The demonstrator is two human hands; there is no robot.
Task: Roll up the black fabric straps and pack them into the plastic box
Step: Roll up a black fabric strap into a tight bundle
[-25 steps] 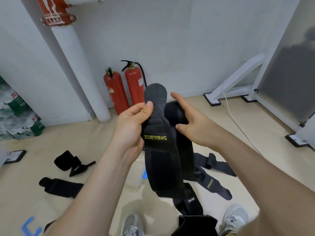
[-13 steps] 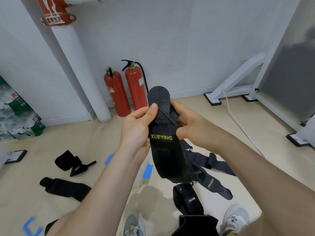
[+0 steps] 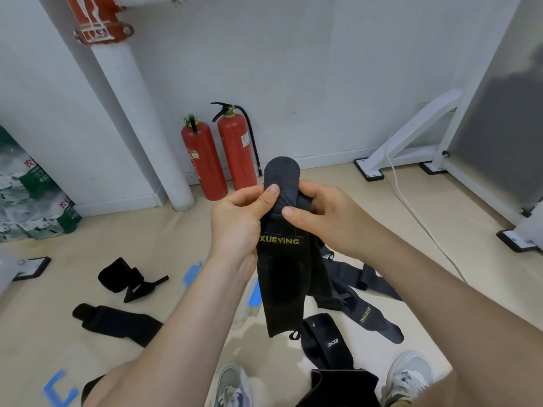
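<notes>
i see left hand and right hand pinching the strap at centre; loose straps lower left, extinguishers behind.

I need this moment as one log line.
left hand: grips black fabric strap | right hand: pinches same strap | floor: other black straps

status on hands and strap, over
Left hand and right hand both pinch the black fabric strap with yellow XUEYING lettering near its top. Rest hangs unrolled. Other black straps loose on floor, nothing blocking.
</notes>
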